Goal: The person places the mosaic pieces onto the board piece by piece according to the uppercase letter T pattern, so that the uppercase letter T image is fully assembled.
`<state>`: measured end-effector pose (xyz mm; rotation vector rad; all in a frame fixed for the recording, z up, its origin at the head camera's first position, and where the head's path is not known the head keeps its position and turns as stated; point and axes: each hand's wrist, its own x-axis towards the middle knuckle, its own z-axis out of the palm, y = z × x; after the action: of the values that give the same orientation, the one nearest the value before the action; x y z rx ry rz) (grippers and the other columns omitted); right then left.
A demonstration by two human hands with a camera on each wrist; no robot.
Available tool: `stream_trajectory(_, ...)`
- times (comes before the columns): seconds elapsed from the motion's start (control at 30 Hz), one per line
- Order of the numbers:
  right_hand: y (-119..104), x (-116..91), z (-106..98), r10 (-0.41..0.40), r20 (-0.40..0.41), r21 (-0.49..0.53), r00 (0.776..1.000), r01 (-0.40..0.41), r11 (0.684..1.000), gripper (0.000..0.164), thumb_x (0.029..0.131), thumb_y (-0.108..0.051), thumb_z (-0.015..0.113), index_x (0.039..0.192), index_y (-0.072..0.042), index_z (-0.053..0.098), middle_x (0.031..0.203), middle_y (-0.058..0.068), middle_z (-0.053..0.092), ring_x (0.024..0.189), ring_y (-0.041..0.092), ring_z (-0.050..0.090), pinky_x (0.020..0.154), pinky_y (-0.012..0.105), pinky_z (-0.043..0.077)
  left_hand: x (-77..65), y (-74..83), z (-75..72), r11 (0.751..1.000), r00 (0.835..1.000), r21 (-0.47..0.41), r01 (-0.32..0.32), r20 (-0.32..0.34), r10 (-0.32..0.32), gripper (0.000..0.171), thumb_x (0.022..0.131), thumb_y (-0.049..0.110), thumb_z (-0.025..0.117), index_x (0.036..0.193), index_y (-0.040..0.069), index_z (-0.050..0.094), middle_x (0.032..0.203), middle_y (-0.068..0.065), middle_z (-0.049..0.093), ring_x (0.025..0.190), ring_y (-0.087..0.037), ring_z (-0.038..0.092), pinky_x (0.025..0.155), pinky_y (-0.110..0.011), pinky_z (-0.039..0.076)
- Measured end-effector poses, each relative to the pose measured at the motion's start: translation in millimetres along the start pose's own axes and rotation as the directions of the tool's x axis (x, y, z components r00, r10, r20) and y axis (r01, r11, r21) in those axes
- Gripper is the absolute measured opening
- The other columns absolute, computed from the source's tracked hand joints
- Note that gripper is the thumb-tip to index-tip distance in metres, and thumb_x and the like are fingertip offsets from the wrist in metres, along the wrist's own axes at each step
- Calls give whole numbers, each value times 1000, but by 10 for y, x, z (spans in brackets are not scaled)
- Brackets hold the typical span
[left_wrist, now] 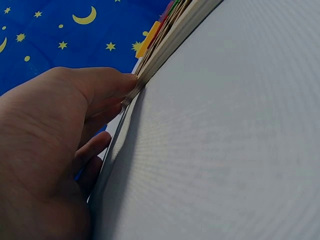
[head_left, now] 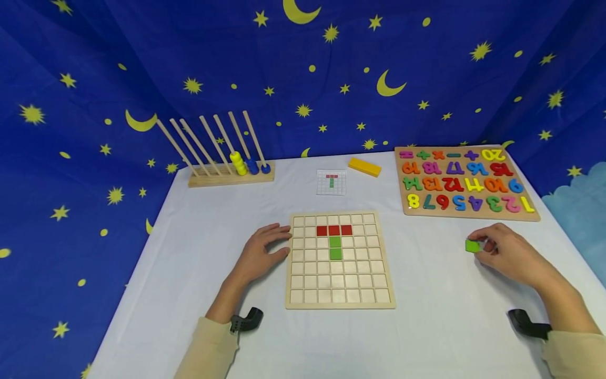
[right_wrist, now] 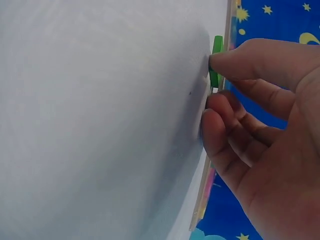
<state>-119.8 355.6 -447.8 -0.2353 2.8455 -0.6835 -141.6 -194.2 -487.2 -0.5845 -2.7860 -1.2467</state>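
My right hand (head_left: 508,255) pinches a green square tile (head_left: 472,246) between thumb and fingers, low over the white cloth to the right of the board. The right wrist view shows the same tile (right_wrist: 216,62) edge-on at the thumb tip. A wooden grid board (head_left: 310,296) lies in the middle, with three red tiles (head_left: 334,230) in a row and two green tiles (head_left: 335,248) in a column below the middle one. Against the board's left edge rest the fingertips of my left hand (head_left: 260,255), fingers extended. In the left wrist view the left hand (left_wrist: 55,135) touches the board's side.
Behind the board lies a small pattern card (head_left: 331,182) with a red and green T, beside a yellow block (head_left: 364,167). A wooden peg abacus (head_left: 232,179) stands at the back left. A number puzzle board (head_left: 466,213) lies at the back right, before a blue starry curtain (head_left: 236,63).
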Motion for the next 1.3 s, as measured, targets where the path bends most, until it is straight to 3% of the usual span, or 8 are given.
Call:
stream_trajectory(0.3, 2, 3, 3, -40, -6, -6, 999, 40, 999, 35, 80, -13, 76, 111, -1, 63, 88, 4, 55, 78, 21, 48, 62, 26, 44, 4, 15, -2, 1000, 1000, 7, 3, 0, -3, 34, 87, 24, 74, 120, 17, 69, 133, 9, 56, 133, -13, 37, 109, -39, 28)
stream_trajectory(1.3, -208, 71, 56, -106, 39, 31, 994, 105, 994, 33, 83, -17, 76, 112, -5, 66, 91, 1, 57, 81, 19, 50, 66, 24, 47, 1, 21, -4, 999, 999, 0, -33, -6, 33, 34, 86, 21, 74, 119, 14, 69, 133, 5, 57, 132, -18, 39, 108, -45, 31)
